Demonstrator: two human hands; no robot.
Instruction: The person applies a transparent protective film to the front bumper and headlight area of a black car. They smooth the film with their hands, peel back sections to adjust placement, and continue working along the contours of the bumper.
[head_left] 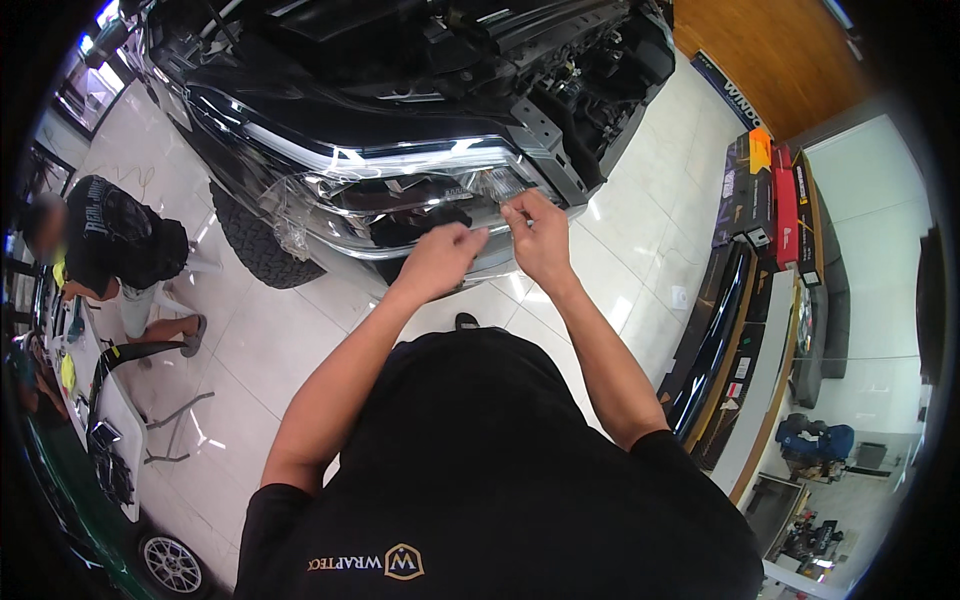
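Clear film [288, 228] draped over headlight [395, 195] at car's front corner; left end wrinkled, loose, so laying seems partway, flattening left. Headlight's long axis runs roughly left-right, lens facing person. Left hand [440, 260]: fingers curled, grip cannot tell. Right hand [540, 238]: thumb, forefinger pinching, apparently film.

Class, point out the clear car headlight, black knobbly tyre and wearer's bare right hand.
Clear car headlight [400, 195]: head view, central lens.
Black knobbly tyre [255, 242]: head view, tread.
Wearer's bare right hand [541, 240]: head view, its back.
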